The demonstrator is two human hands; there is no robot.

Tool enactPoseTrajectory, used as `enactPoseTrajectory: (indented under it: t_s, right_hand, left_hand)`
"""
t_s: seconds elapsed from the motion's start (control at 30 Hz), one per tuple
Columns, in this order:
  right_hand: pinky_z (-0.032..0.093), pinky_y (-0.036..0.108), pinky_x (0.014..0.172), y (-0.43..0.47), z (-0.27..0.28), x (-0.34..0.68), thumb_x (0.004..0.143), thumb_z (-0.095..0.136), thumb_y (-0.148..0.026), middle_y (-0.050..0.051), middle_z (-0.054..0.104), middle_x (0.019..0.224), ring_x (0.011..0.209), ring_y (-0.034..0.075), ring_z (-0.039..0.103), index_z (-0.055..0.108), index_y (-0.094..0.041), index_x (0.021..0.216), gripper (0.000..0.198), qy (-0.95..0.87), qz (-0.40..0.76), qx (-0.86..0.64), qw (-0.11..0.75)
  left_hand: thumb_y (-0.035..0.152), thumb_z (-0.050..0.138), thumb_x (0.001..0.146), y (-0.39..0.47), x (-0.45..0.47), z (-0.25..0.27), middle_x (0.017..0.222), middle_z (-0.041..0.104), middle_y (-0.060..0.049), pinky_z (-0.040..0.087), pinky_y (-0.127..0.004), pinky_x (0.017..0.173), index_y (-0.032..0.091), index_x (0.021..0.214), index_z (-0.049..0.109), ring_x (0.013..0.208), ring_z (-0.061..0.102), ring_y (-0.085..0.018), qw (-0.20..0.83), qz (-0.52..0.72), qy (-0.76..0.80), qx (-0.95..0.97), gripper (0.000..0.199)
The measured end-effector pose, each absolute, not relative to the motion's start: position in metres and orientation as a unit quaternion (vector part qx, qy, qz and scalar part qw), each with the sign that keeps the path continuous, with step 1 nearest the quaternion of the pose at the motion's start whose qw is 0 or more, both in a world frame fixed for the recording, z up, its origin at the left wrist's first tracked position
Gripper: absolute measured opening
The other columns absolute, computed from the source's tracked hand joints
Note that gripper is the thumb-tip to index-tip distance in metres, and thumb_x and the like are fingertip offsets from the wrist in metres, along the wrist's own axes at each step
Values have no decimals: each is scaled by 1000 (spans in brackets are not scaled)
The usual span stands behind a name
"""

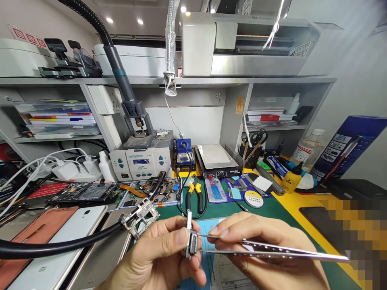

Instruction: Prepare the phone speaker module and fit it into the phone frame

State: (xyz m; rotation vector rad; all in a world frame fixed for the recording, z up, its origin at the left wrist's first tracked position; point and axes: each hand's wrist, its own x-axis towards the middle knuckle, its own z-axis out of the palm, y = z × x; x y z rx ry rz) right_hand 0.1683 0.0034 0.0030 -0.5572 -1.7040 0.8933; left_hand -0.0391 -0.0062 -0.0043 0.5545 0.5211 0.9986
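Between thumb and fingers, my left hand (pixel 169 251) pinches a small metal part (pixel 192 243) with a dark rectangular face; its exact kind is hard to make out. A narrow light-coloured strip sticks up from its top. My right hand (pixel 266 241) grips a pair of silver tweezers (pixel 281 253) with holes along the arms. Their slightly parted tips reach left to the right side of the part. Just behind my left hand, a phone circuit board (pixel 142 217) appears above the phones, beside a thick black hose (pixel 75 245).
Several phones, such as a white one (pixel 63 249), lie at left. Behind stand a hot-air station (pixel 142 161), a heating plate (pixel 217 157) and yellow-black pliers (pixel 195 193). A blue sheet (pixel 205 266) covers part of the green mat (pixel 169 210). A yellow bottle (pixel 292 179) stands at right.
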Motion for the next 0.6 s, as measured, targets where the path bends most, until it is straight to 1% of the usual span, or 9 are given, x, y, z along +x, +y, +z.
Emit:
enactPoseTrajectory:
  t_s: [0.17, 0.37, 0.6]
  right_hand:
    - [63, 23, 80, 1, 1, 170, 86, 74, -7, 0, 82, 98, 89, 17, 78, 80, -35, 102, 32, -710, 390, -248, 532]
    - [63, 25, 80, 0, 0, 168, 85, 74, -4, 1, 82, 96, 88, 18, 78, 79, -34, 101, 35, -708, 385, -240, 542]
    - [63, 22, 78, -1, 5, 167, 83, 76, -3, 2, 82, 92, 84, 18, 78, 80, -29, 96, 29, -710, 372, -257, 540]
  left_hand:
    - [15, 80, 79, -7, -40, -4, 71, 67, -6, 60, -28, 61, 9, 87, 78, 65, 63, -14, 805, 470, 245, 266, 11]
    - [14, 79, 80, -6, -40, -6, 72, 67, -6, 61, -28, 60, 8, 87, 78, 64, 64, -14, 807, 465, 243, 271, 10]
    - [15, 79, 81, -7, -39, -5, 70, 68, -7, 61, -28, 61, 8, 87, 78, 64, 65, -14, 805, 471, 245, 263, 10]
